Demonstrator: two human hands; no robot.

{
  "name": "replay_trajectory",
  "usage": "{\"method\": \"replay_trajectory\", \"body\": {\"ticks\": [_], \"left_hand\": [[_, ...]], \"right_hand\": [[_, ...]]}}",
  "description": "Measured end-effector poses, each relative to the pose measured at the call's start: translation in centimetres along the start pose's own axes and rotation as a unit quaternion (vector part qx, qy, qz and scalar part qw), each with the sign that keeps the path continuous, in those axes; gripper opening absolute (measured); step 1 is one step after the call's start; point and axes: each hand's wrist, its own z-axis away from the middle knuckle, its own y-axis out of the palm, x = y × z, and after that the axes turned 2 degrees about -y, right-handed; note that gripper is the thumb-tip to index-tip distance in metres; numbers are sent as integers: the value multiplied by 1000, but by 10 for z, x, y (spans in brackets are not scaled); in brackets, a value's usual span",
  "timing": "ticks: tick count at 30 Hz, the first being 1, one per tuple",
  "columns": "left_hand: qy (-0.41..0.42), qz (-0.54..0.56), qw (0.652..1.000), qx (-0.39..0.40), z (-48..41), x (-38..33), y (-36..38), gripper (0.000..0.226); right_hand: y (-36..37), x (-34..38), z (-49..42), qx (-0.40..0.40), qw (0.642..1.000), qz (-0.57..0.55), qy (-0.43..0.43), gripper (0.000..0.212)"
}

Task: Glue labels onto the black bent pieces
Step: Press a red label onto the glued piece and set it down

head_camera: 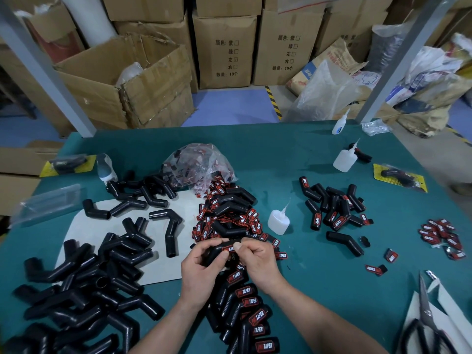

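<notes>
Head view: gripping black bent piece point(215, 251) low over green table point(332, 290), front centre, in left hand point(201, 264), fingers curled round its body. Pinching same piece with right hand point(258, 259), fingers curled, thumb against red label point(229, 249) on its upper face. Heaped at left, partly on white sheet point(163, 251): unlabelled pieces point(89, 290). Stacked under the wrists: labelled pieces point(245, 310). Spilled just beyond the hands: loose labels point(229, 221), near plastic bag point(199, 162). Standing just right of that heap: glue bottle point(278, 221). At right edge, on white paper: scissors point(424, 315).
</notes>
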Motion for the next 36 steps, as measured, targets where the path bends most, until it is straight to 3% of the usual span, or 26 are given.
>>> {"method": "replay_trajectory", "body": {"ticks": [6, 15, 28, 36], "left_hand": [[-89, -9, 995, 39, -4, -2, -2, 27], [-103, 30, 993, 47, -4, -5, -5, 18], [-104, 25, 993, 44, -6, -3, -5, 21], [-100, 22, 994, 43, -5, -5, -5, 17]], "right_hand": [[-2, 3, 0, 34, 999, 7, -28, 40], [-1, 8, 1, 62, 997, -36, -35, 43], [-1, 9, 1, 65, 996, -59, -27, 42], [0, 5, 2, 55, 997, -58, -24, 30]]}}
